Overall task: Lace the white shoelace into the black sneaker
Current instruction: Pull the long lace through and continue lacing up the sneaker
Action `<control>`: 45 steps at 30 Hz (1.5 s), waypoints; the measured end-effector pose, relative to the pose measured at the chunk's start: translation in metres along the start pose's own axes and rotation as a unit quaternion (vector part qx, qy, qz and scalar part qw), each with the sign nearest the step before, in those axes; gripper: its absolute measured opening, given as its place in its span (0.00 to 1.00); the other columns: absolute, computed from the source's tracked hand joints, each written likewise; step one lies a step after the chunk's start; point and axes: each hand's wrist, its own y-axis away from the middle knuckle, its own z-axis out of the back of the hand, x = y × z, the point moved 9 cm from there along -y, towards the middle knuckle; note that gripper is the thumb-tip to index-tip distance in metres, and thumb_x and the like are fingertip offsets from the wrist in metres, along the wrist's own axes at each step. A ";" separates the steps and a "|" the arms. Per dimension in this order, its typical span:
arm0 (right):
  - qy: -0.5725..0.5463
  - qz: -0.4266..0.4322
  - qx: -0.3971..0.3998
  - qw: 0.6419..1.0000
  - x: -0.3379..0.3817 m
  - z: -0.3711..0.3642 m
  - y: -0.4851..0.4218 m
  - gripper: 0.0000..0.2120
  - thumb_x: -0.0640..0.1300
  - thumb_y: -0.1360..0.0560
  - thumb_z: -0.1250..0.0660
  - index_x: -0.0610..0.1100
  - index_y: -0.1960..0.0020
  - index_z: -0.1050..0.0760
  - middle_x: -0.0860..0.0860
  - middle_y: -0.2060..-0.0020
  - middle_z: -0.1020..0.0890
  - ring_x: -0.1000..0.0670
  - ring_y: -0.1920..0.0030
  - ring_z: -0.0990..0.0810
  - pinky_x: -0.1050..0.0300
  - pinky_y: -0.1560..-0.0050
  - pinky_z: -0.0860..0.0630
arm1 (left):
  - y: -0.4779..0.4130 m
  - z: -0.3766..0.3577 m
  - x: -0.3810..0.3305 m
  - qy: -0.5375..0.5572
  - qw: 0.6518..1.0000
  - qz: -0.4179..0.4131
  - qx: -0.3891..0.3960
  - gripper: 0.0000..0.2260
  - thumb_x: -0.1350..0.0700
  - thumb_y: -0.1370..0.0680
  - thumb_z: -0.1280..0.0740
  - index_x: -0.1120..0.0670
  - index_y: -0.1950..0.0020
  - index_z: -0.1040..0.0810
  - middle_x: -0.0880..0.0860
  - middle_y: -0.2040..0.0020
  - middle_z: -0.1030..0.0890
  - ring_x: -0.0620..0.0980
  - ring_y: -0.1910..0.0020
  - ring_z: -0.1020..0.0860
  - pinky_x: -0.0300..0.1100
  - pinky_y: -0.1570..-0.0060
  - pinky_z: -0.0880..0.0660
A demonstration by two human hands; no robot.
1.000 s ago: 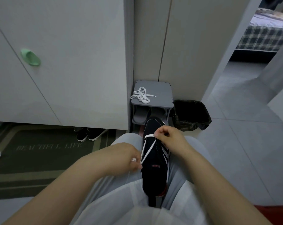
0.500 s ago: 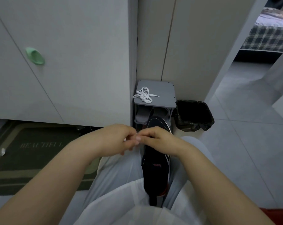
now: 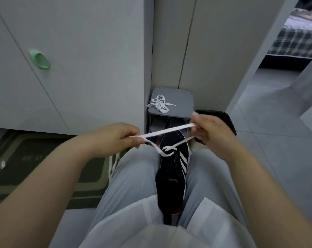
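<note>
Before the stool (image 3: 183,102), left hand (image 3: 115,138), right hand (image 3: 212,130) have parted, shoelace (image 3: 169,130) taut.

I get just 1 view, a wide-angle camera on the person's head, facing forward and down. It looks closely over the lap (image 3: 133,185), with the black sneaker (image 3: 171,176) near centre and cabinet doors (image 3: 80,59) filling the top.

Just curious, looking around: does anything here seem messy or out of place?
Only a spare white lace, lying in a tangled heap on the small grey shelf beyond the sneaker. Nothing looks spilled or broken.
</note>
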 end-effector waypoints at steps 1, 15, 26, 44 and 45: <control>0.025 0.015 -0.015 0.999 0.006 0.011 0.004 0.18 0.57 0.28 0.34 0.46 0.70 0.27 0.51 0.76 0.32 0.50 0.72 0.36 0.62 0.60 0.34 | 0.001 0.003 0.003 -0.028 1.000 0.007 -0.004 0.11 0.47 0.21 0.41 0.48 0.62 0.26 0.48 0.68 0.28 0.43 0.71 0.33 0.35 0.68 0.35; 0.274 -0.006 -0.127 0.953 -0.032 0.067 0.047 0.12 0.34 0.30 0.31 0.45 0.68 0.30 0.57 0.74 0.26 0.58 0.73 0.29 0.70 0.70 0.34 | -0.015 0.026 -0.055 -0.054 0.986 -0.107 -0.118 0.05 0.54 0.21 0.40 0.49 0.57 0.27 0.42 0.64 0.28 0.32 0.66 0.30 0.25 0.65 0.35; 0.130 0.134 -0.027 0.982 0.029 -0.012 0.037 0.09 0.39 0.23 0.38 0.39 0.56 0.19 0.53 0.74 0.25 0.57 0.71 0.28 0.69 0.66 0.30 | -0.021 0.005 -0.079 0.061 0.979 -0.161 -0.111 0.02 0.56 0.23 0.36 0.49 0.54 0.27 0.46 0.62 0.23 0.44 0.63 0.26 0.39 0.61 0.29; 0.483 -0.063 -0.032 0.873 -0.046 0.010 0.046 0.12 0.47 0.25 0.36 0.40 0.47 0.24 0.51 0.52 0.22 0.51 0.51 0.23 0.59 0.55 0.30 | 0.031 0.028 0.021 0.324 0.892 0.040 -0.313 0.07 0.58 0.20 0.42 0.55 0.55 0.26 0.45 0.67 0.23 0.43 0.67 0.27 0.33 0.64 0.28; 0.449 -0.021 -0.028 0.893 -0.035 -0.003 0.043 0.16 0.49 0.26 0.35 0.45 0.40 0.27 0.55 0.47 0.25 0.53 0.45 0.25 0.61 0.49 0.30 | 0.027 0.026 0.007 0.287 0.914 0.017 -0.285 0.07 0.59 0.21 0.42 0.55 0.56 0.26 0.43 0.69 0.24 0.40 0.70 0.29 0.30 0.68 0.30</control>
